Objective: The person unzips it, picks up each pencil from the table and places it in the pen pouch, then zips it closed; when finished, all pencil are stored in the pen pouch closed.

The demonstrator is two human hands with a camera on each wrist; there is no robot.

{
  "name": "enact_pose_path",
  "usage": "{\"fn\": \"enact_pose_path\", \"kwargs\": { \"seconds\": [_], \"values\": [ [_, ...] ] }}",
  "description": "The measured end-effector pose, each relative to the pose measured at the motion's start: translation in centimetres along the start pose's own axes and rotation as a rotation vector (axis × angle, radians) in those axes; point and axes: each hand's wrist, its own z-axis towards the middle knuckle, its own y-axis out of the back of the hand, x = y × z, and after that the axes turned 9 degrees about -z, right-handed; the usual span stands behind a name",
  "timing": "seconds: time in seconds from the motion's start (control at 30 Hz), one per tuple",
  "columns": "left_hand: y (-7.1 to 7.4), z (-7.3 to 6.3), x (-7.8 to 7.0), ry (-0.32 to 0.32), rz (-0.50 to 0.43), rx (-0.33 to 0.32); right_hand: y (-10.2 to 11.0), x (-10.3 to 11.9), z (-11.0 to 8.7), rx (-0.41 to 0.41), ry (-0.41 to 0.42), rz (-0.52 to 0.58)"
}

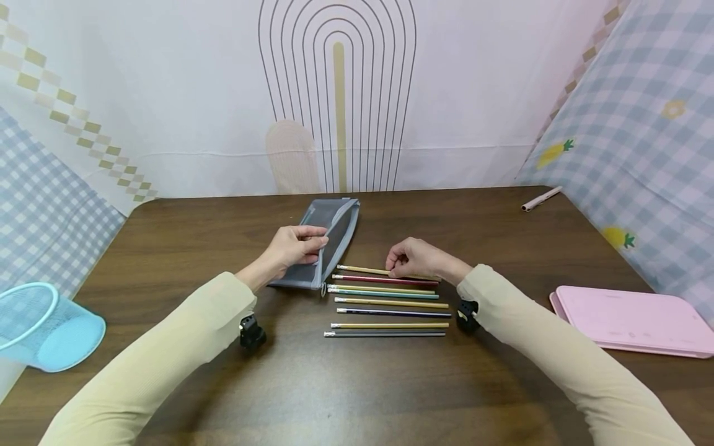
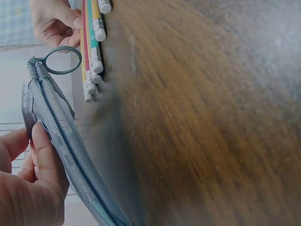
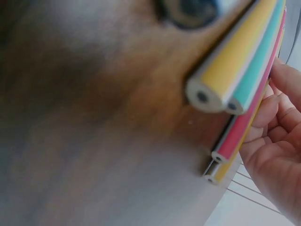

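Note:
My left hand (image 1: 295, 248) pinches the near rim of a grey mesh pencil case (image 1: 320, 215), thumb on one side and fingers on the other. The zipped mouth gapes towards the right, and a ring pull (image 2: 63, 60) hangs at its near corner. Just right of the case, unsharpened pencils lie in a row, their white erasers pointing left. At the far end of that row, my right hand (image 1: 415, 257) has curled fingers pinching a yellow pencil (image 1: 362, 269). Beside it lie a red pencil (image 1: 385, 281), a teal pencil (image 1: 385, 293) and several others, down to a grey pencil (image 1: 385, 334).
A light blue mesh cup (image 1: 72, 328) lies at the left edge of the brown table (image 1: 312, 396). To the right is a flat pink device (image 1: 641, 319). A white pen (image 1: 541, 199) lies near the back right corner, with cloth hanging behind.

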Motion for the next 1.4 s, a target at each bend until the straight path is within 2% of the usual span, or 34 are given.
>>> {"fn": "enact_pose_path", "kwargs": {
  "seconds": [0.27,0.47,0.6,0.73,0.87,1.17,1.4],
  "values": [
    [0.1,0.0,0.1,0.000,-0.002,0.000,0.2,0.3,0.0,-0.014,-0.006,-0.056],
    [0.1,0.0,0.1,-0.011,-0.008,0.005,1.1,0.0,-0.3,-0.088,-0.069,-0.088],
    [0.2,0.0,0.0,-0.010,-0.005,0.000,1.8,0.0,-0.4,-0.144,-0.074,-0.067],
    [0.1,0.0,-0.1,-0.009,-0.003,-0.004,2.0,0.1,-0.2,-0.179,-0.095,0.028],
    [0.1,0.0,-0.1,-0.007,0.000,-0.004,1.5,0.5,0.2,-0.149,-0.153,0.170],
    [0.0,-0.2,-0.1,-0.007,0.000,-0.002,-0.4,2.4,2.5,-0.068,-0.293,0.609],
    [-0.2,-0.2,-0.3,-0.005,0.014,-0.002,-1.6,4.5,4.9,-0.081,-0.355,0.705]
  ]
}}
